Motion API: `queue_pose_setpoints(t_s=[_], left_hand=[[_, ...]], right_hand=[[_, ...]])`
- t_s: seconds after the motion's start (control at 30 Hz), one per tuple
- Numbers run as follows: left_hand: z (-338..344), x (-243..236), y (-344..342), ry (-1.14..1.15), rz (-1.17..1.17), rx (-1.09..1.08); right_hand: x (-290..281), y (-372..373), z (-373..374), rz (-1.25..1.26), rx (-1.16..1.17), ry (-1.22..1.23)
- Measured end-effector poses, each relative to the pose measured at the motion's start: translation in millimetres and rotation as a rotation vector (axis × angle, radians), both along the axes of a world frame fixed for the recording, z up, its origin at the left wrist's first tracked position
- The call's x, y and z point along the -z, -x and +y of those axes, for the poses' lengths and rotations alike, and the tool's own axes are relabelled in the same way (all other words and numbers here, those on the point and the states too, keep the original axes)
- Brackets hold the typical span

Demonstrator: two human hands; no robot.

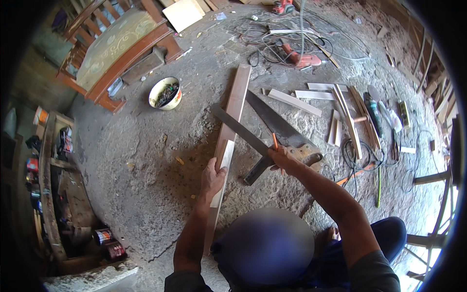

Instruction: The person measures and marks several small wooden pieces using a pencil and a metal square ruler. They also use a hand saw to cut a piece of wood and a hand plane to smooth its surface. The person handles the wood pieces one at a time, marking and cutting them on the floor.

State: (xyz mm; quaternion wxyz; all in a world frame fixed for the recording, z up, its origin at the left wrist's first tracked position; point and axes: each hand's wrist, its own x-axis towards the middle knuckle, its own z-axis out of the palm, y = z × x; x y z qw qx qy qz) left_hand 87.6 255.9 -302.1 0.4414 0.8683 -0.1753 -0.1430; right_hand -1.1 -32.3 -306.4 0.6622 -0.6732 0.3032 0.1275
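While left hand (212, 179) pins one plank (227, 141), right hand (282, 159) grips one square (248, 138).

Rough concrete floor (146, 155), carved wooden furniture (116, 48) upper left, shelving (53, 180) left, probably daylight right.

A person's two bare hands work over a concrete floor: the left hand (212, 176) and the right hand (282, 158). One long wooden board (233, 112) lies on the ground, one pale narrow strip (223, 173) on top of it. There is one steel try square (243, 132), one orange pencil (275, 142) and one handsaw (279, 127). Farther off stand one white bucket (165, 93) of hardware, one red power tool (304, 59) amid tangled cables, and two tin cans (108, 243) beside a wooden frame. Roughly nine loose wood offcuts (340, 114) lie scattered to the right; the exact number cannot be told.
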Motion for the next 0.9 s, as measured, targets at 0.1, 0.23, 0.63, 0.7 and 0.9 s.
queue_pose_setpoints(t_s=[0.1, 0.23, 0.63, 0.7, 0.9], left_hand=[[-22.6, -18.6, 3.1, 0.290, 0.311, -0.020], [-69.3, -67.0, 10.6, 0.333, 0.346, 0.119], [-236.0, -284.3, 67.1, -0.753, -0.461, 0.742], [-244.2, -299.3, 68.4, -0.809, -0.755, 0.665], [-258.3, -316.7, 54.5, -0.016, -0.832, 0.026]], right_hand=[[-19.8, 19.4, -12.2, 0.078, -0.125, 0.001], [-83.4, 25.1, -72.8, -0.028, -0.477, 0.348], [-217.9, 56.5, -140.4, -0.675, -0.849, 1.038], [-217.9, 49.5, -139.3, -0.693, -0.750, 1.183], [-218.3, 23.8, -154.5, -0.923, -0.271, 0.609]])
